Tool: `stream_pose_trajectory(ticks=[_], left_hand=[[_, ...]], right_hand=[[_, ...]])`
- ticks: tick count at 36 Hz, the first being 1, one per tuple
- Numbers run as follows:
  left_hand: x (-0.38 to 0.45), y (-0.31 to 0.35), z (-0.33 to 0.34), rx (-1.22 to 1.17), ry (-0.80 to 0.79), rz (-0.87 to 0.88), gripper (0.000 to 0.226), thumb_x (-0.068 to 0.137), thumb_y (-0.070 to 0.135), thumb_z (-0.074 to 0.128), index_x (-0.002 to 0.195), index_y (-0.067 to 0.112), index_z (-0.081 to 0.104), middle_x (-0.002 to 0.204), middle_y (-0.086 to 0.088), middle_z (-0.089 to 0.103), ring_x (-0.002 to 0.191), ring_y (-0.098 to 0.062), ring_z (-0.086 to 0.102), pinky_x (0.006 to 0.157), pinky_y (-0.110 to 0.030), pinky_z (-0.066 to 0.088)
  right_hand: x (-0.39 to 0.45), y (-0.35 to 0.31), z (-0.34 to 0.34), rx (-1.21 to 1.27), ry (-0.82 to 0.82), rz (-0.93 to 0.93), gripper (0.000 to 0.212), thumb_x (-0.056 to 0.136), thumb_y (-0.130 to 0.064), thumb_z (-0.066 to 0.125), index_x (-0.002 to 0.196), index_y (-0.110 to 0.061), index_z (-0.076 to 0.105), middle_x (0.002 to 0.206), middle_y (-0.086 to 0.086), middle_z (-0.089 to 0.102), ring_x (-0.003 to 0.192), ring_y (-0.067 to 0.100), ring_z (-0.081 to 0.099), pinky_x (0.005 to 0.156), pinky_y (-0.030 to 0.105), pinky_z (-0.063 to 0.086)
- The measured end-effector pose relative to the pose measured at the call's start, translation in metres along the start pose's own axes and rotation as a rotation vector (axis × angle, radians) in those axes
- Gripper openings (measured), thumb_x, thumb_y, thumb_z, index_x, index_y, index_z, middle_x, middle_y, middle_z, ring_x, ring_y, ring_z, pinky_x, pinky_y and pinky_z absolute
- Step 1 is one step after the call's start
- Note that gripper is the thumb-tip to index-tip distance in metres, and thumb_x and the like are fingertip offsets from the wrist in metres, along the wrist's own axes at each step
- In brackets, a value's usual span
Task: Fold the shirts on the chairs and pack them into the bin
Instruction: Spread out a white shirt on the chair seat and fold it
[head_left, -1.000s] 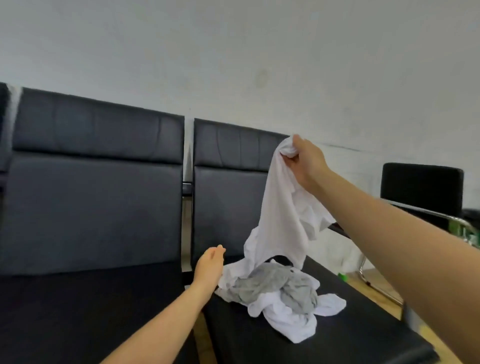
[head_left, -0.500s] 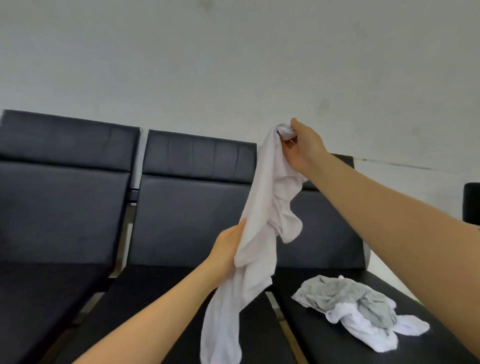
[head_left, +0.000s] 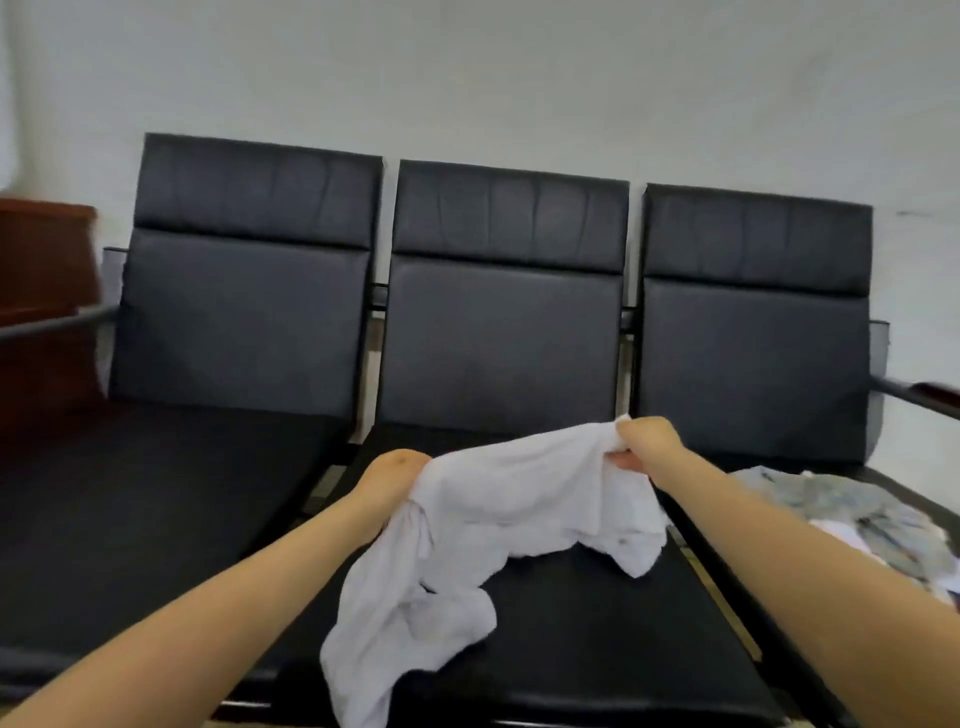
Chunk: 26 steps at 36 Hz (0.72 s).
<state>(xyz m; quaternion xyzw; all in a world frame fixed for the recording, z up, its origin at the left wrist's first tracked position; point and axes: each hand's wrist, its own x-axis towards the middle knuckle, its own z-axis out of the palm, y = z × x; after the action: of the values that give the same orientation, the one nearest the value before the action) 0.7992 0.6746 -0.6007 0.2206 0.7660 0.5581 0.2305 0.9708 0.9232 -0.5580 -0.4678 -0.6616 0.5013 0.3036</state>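
1. Shirt, white (head_left: 519, 519), now stretched sideways between both hands low over the middle chair seat (head_left: 597, 623); half a second ago it hung vertically from the raised right hand. Lower part trails down over the seat's front edge, bunched and unfolded.
2. Right hand (head_left: 644, 447) has come down from head height; its fingers pinch one top edge of the cloth, curled tight.
3. Left hand (head_left: 389, 483) has slid up from mid-cloth to the opposite top edge; fingers mostly hidden behind the fabric, but the hand looks closed on it.
4. Meaning: pick-up is done and the shirt has moved off the pile to a free seat; judged step now is spreading it flat there before folding.
5. Remaining pile, grey and white clothes (head_left: 857, 514), lies on the right chair seat (head_left: 737, 462), apart from the held shirt.
6. Left chair seat (head_left: 156, 493) beside. Bin not in view.
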Motion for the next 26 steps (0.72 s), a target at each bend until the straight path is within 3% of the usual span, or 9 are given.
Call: stream_pose_trajectory(ticks=[3, 5, 7, 12, 15, 20, 22, 24, 26], left_hand=[[0.01, -0.022, -0.009, 0.286, -0.019, 0.114, 0.02, 0.1, 0.023, 0.042, 0.106, 0.018, 0.061, 0.108, -0.004, 0.063, 0.099, -0.016, 0.057, 0.087, -0.034, 0.046], [0.01, -0.032, -0.019, 0.391, -0.018, 0.136, 0.026, 0.101, 0.023, 0.042, 0.118, 0.016, 0.06, 0.11, 0.002, 0.059, 0.103, -0.014, 0.054, 0.089, -0.029, 0.043], [0.012, -0.041, -0.029, 0.45, -0.025, 0.137, 0.027, 0.101, 0.023, 0.043, 0.118, 0.014, 0.061, 0.108, 0.004, 0.057, 0.103, -0.013, 0.053, 0.087, -0.026, 0.039], [0.009, -0.062, -0.048, 0.586, -0.045, 0.138, 0.023, 0.097, 0.038, 0.048, 0.104, 0.021, 0.063, 0.105, 0.006, 0.065, 0.098, -0.013, 0.059, 0.087, -0.03, 0.047], [0.003, -0.074, -0.053, 0.691, -0.087, 0.11, 0.045, 0.084, 0.059, 0.058, 0.081, 0.014, 0.06, 0.078, 0.001, 0.064, 0.072, -0.016, 0.058, 0.067, -0.033, 0.046], [-0.011, -0.082, -0.05, 0.878, -0.197, 0.16, 0.053, 0.082, 0.053, 0.065, 0.054, 0.015, 0.042, 0.057, 0.0, 0.041, 0.057, -0.014, 0.041, 0.058, -0.027, 0.033], [-0.011, -0.083, -0.053, 0.726, -0.231, 0.109, 0.042, 0.086, 0.043, 0.065, 0.059, 0.017, 0.047, 0.066, 0.003, 0.05, 0.063, -0.012, 0.047, 0.061, -0.026, 0.037], [-0.009, -0.078, -0.061, 0.403, -0.204, 0.056, 0.023, 0.083, 0.038, 0.068, 0.078, 0.017, 0.062, 0.088, 0.001, 0.065, 0.083, -0.014, 0.06, 0.074, -0.028, 0.048], [-0.004, -0.069, -0.072, 0.076, -0.117, 0.033, 0.031, 0.081, 0.032, 0.068, 0.102, 0.009, 0.068, 0.107, -0.009, 0.069, 0.101, -0.023, 0.065, 0.092, -0.038, 0.051]], right_hand=[[-0.008, 0.034, 0.029, -0.392, -0.111, -0.128, 0.023, 0.098, -0.023, 0.051, 0.103, -0.002, 0.059, 0.098, 0.015, 0.059, 0.09, 0.029, 0.059, 0.085, 0.042, 0.054], [-0.026, 0.048, 0.052, -0.622, -0.153, -0.312, 0.037, 0.095, -0.028, 0.056, 0.126, -0.007, 0.054, 0.12, 0.013, 0.056, 0.107, 0.03, 0.058, 0.09, 0.038, 0.047], [-0.046, 0.055, 0.075, -0.689, -0.248, -0.518, 0.043, 0.093, -0.03, 0.06, 0.133, -0.015, 0.053, 0.124, 0.007, 0.053, 0.113, 0.023, 0.055, 0.092, 0.031, 0.043], [-0.078, 0.059, 0.126, -0.766, -0.51, -0.783, 0.046, 0.09, -0.042, 0.062, 0.133, -0.027, 0.052, 0.126, -0.006, 0.051, 0.118, 0.011, 0.045, 0.098, 0.027, 0.039], [-0.074, 0.058, 0.15, -0.79, -0.575, -0.769, 0.059, 0.088, -0.046, 0.064, 0.14, -0.025, 0.047, 0.133, -0.003, 0.048, 0.124, 0.015, 0.041, 0.102, 0.033, 0.038], [-0.054, 0.064, 0.167, -0.838, -0.63, -0.851, 0.022, 0.098, -0.029, 0.05, 0.112, -0.023, 0.066, 0.103, -0.007, 0.055, 0.096, 0.014, 0.053, 0.083, 0.03, 0.042], [-0.048, 0.06, 0.167, -0.702, -0.654, -0.777, 0.018, 0.099, -0.022, 0.049, 0.097, -0.023, 0.067, 0.092, -0.011, 0.057, 0.084, 0.007, 0.053, 0.078, 0.025, 0.039], [-0.045, 0.051, 0.16, -0.578, -0.663, -0.712, 0.025, 0.097, -0.018, 0.051, 0.075, -0.023, 0.06, 0.076, -0.012, 0.057, 0.069, 0.0, 0.052, 0.071, 0.021, 0.039], [-0.044, 0.038, 0.147, -0.493, -0.641, -0.651, 0.03, 0.098, -0.017, 0.052, 0.068, -0.017, 0.052, 0.069, -0.01, 0.051, 0.059, 0.0, 0.047, 0.062, 0.016, 0.038]])
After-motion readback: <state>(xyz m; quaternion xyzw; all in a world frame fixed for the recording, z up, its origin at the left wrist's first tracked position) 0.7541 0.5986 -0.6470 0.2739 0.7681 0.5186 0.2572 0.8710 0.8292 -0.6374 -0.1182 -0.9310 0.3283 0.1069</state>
